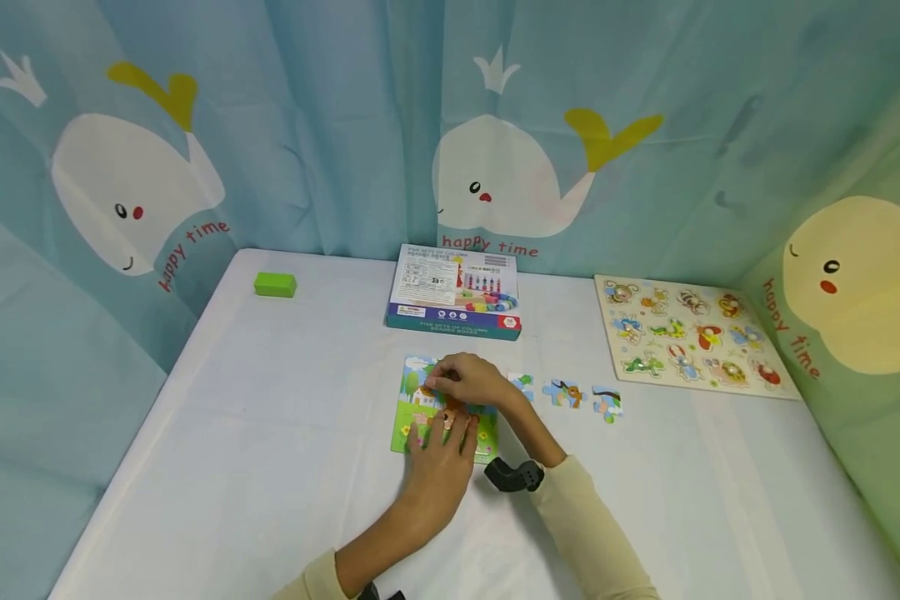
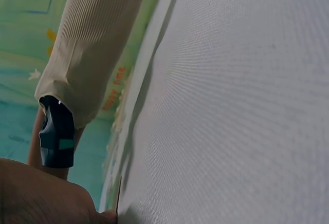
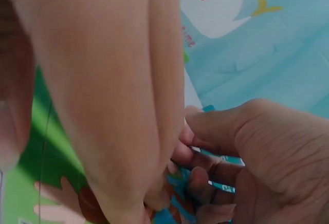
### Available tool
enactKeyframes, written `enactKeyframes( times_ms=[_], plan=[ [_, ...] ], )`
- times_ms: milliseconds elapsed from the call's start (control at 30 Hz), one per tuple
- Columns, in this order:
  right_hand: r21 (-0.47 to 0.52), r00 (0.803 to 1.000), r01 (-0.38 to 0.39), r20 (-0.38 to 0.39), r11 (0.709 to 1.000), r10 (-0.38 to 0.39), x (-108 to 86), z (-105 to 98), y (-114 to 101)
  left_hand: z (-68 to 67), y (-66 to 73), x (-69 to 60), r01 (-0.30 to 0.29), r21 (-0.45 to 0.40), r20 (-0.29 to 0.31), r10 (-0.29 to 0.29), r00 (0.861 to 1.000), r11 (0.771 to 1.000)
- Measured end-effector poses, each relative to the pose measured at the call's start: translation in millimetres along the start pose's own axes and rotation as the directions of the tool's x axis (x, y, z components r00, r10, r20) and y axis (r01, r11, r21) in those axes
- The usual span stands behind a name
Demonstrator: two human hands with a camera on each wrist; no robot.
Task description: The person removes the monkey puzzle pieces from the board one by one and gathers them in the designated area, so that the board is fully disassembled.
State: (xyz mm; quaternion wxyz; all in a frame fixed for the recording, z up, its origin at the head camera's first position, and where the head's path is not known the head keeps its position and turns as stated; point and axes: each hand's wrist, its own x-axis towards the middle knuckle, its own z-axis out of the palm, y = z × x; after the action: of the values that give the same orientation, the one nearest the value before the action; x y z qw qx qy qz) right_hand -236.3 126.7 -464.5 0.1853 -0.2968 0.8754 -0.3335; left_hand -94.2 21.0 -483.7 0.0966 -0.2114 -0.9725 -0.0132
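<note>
In the head view, a small picture puzzle (image 1: 403, 421) lies in its board at mid-table. My left hand (image 1: 437, 475) rests on its lower part with the fingers spread. Above them, my right hand (image 1: 474, 382) bends over the upper middle. The right wrist view has the right hand (image 3: 267, 157) with curled fingers, pinching a blue and brown puzzle piece (image 3: 177, 203), mostly covered. Fingers of the left hand (image 3: 113, 95) cross in front, over the green part (image 3: 23, 188). In the left wrist view, part of the left hand (image 2: 46, 196) is low at the left.
Loose puzzle pieces (image 1: 567, 393) lie in a row right of the puzzle. Behind it is a bead-toy box (image 1: 450, 292); a green block (image 1: 275, 285) stands at the back left. An insect peg board (image 1: 690, 333) lies at the back right. A whale-print curtain (image 1: 345, 108) surrounds the table.
</note>
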Motion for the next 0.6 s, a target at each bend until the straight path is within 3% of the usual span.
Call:
enactKeyframes(
  times_ms=[167,367,600],
  plan=[
    [-0.028,0.998,-0.068,0.003,0.997,0.068,2.5,2.2,-2.2,1.5,0.5,0.5,0.006,-0.002,-0.011,-0.006,1.000,1.000],
    [-0.014,0.997,-0.075,-0.018,0.997,0.074,0.8,1.8,-4.5,1.6,0.8,1.0,-0.001,0.013,-0.024,0.002,1.000,1.000],
    [0.050,0.998,-0.051,0.034,0.997,0.049,-2.2,0.4,-5.8,1.3,1.0,0.5,0.001,0.018,0.013,-0.002,1.000,1.000]
  ],
)
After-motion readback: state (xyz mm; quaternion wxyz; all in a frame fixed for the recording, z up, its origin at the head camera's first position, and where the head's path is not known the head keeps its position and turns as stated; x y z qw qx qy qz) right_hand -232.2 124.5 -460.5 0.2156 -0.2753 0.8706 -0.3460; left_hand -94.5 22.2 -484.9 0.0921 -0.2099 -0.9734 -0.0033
